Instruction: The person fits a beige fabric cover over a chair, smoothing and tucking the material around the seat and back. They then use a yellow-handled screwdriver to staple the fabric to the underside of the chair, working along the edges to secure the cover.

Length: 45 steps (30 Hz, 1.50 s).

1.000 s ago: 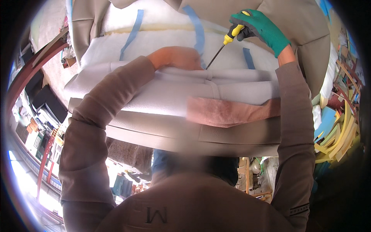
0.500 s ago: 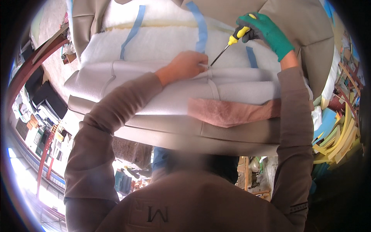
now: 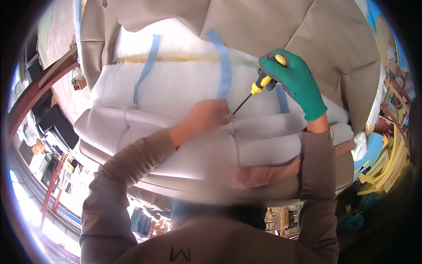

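Note:
In my right hand (image 3: 290, 79), which wears a green and grey glove, is a yellow and black screwdriver (image 3: 261, 84). Its thin shaft slants down to the left, and the tip meets a seam of the folded pale grey fabric (image 3: 176, 147). My left hand (image 3: 204, 118), bare, is closed at that same spot, its fingertips pinching the seam edge; what exactly they grip is partly hidden. White padding (image 3: 176, 83) lies just beyond, crossed by a blue strap (image 3: 223, 66) that runs down toward my left fingers. Two more blue strips flank it.
Taupe upholstery (image 3: 259, 26) spreads across the far side. A reddish-brown cloth piece (image 3: 268, 175) lies along the near edge. Yellow and blue foam offcuts (image 3: 391, 163) pile up at the right. A dark red metal beam (image 3: 41, 90) stands at the left.
The upholstered piece and both hands appear lower in the picture. The screwdriver tip stays at the seam beside my left fingers, and both grips look unchanged.

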Tool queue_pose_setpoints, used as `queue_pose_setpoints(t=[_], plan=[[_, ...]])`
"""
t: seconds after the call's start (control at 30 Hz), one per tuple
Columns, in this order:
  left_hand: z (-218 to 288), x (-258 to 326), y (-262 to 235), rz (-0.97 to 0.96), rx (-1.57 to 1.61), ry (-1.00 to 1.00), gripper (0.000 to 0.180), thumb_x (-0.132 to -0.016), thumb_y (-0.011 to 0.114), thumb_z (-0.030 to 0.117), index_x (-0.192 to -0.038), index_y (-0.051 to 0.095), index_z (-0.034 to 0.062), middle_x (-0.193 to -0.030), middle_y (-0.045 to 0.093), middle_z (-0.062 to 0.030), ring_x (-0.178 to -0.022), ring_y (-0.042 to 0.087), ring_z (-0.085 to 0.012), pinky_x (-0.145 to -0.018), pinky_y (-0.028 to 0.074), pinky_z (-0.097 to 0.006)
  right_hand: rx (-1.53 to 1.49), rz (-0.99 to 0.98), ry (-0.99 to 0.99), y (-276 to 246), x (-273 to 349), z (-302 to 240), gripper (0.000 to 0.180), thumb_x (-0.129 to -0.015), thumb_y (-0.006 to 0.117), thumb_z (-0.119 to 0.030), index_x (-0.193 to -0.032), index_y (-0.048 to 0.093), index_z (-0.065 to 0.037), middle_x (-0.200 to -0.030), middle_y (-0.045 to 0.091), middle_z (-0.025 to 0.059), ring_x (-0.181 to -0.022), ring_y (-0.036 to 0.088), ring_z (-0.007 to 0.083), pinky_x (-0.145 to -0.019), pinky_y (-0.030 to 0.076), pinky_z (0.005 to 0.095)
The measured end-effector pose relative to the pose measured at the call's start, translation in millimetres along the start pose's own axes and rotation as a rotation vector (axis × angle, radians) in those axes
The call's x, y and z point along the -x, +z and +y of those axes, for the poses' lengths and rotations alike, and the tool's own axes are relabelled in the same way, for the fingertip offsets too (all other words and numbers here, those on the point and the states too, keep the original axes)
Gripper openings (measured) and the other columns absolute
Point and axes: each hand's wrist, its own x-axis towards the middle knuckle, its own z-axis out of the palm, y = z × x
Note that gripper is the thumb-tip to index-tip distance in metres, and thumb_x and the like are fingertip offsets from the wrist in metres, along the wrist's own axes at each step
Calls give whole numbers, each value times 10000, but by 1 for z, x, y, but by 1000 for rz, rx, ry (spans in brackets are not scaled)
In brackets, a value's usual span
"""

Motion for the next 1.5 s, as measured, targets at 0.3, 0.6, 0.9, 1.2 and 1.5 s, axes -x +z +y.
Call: queue_pose_setpoints(t=[0.3, 0.6, 0.9, 1.2, 1.5], plan=[[9, 6, -3, 23, 97, 7, 133, -926, 774, 100, -958, 669, 25, -930, 683, -190, -876, 674, -431, -787, 551, -456, -76, 152, -6, 5, 6, -7, 181, -1078, 681, -135, -1110, 687, 42, -957, 730, 90, -813, 706, 131, -676, 557, 274], [6, 11, -1, 20, -27, 191, 122, -901, 752, 17, -954, 643, 30, -934, 646, -186, -870, 657, -450, -744, 544, -484, -29, 183, -79, -5, 12, -3, 206, -1076, 685, -139, -1146, 696, 55, -974, 734, 107, -830, 713, 135, -649, 555, 270], [6, 12, -6, -24, -43, 167, 129, -904, 757, 24, -963, 643, 33, -929, 669, -165, -864, 676, -429, -728, 558, -483, -47, 153, -52, -2, 10, -1, 199, -1062, 701, -146, -1120, 701, 44, -963, 734, 89, -815, 713, 127, -659, 566, 263], [6, 18, -19, -181, -53, 232, 145, -945, 765, 69, -976, 624, 54, -912, 648, -159, -923, 675, -408, -881, 552, -490, -17, 197, -5, 6, 11, -15, 171, -1054, 704, -141, -1078, 699, 29, -1002, 735, 94, -841, 724, 125, -670, 579, 264], [14, 26, -25, -177, -143, 346, 190, -980, 763, 125, -974, 591, 43, -990, 606, -176, -1067, 609, -403, -1051, 500, -506, -52, 130, -36, 12, 11, -5, 146, -1047, 708, -124, -1066, 693, 20, -1024, 742, 83, -850, 721, 128, -678, 586, 267]])
